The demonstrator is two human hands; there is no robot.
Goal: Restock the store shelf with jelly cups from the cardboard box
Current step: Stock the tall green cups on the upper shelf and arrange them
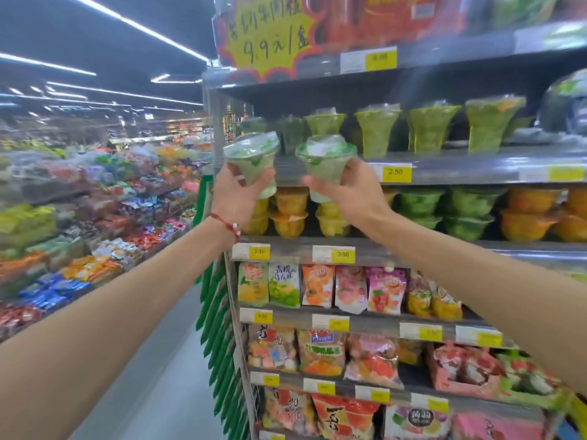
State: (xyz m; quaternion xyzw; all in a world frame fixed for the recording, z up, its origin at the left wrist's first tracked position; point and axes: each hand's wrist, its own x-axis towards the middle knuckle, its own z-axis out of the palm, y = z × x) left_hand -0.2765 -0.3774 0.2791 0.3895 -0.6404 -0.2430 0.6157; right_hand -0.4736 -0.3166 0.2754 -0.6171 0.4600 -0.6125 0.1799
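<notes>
Now fingers (235, 172) clamped on 2: L jelly cup (252, 155) in left hand (238, 201), R jelly cup (325, 160) in right hand (355, 192).

Left jelly cup (252, 163): pale milky green, clear lid with green-and-white print. Right jelly cup (325, 165): same pale green, lid film white with a green edge. Shelf cups (428, 131) behind them: brighter yellow-green, all alike. Tier below: yellow tubs (290, 214), deep green tubs (467, 214), orange tubs (527, 214). Shelf (476, 166): grey. Price tags (395, 172): white with a yellow block, dark figures. Sale sign (270, 33): yellow, jagged red border, dark handwriting. Bracelet (225, 222): red cord, white beads. Snack bags (317, 285): orange, pink, green, fruit pictures. Hanging strips (219, 328): green.
</notes>
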